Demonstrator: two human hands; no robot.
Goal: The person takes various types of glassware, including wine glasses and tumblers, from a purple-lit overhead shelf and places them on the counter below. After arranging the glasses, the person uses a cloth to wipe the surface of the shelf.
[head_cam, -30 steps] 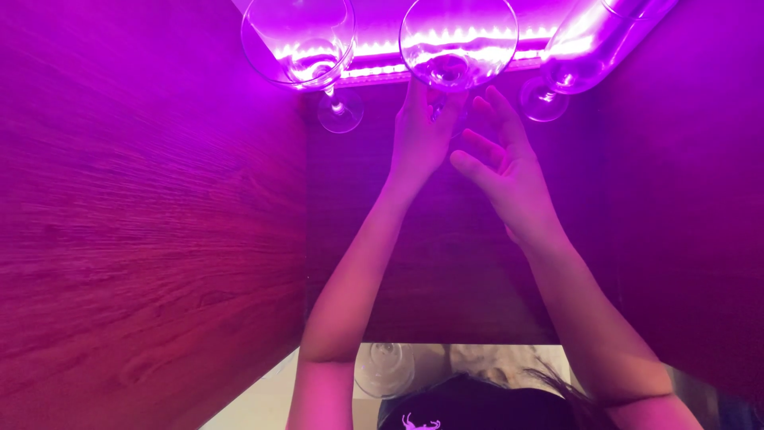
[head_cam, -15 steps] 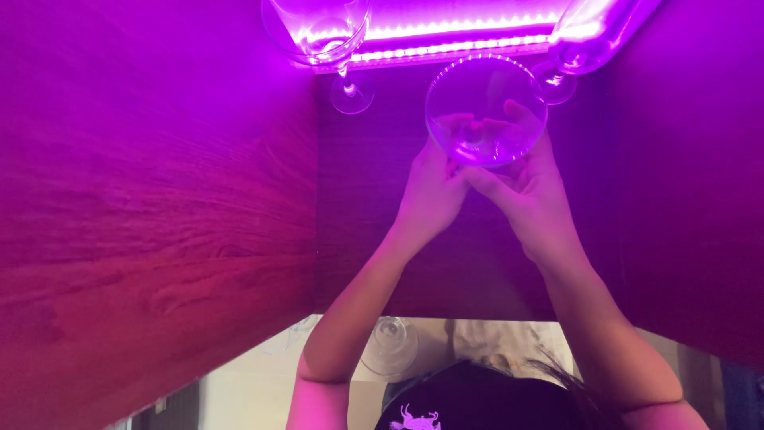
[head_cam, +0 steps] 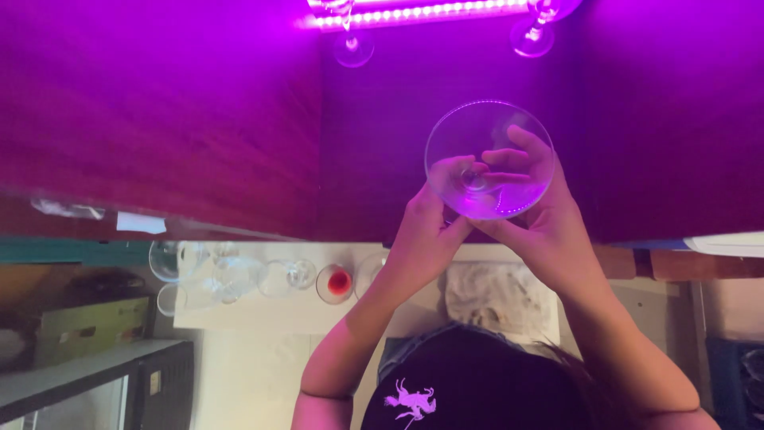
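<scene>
Both hands raised under purple light: left hand (head_cam: 426,239) and right hand (head_cam: 541,227) pinch a stemmed glass (head_cam: 489,159), fingers wrapped around its stem.

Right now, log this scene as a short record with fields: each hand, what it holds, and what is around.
left hand: grip on the clear stemmed glass, fingers at its base
right hand: fingers wrapped round the same glass from the other side
glass: empty, wide shallow bowl, raised in front of the wooden cabinet
lighting: purple light strip above
hanging: two more stemmed glasses by the strip
below: row of clear glasses on a white counter
</scene>
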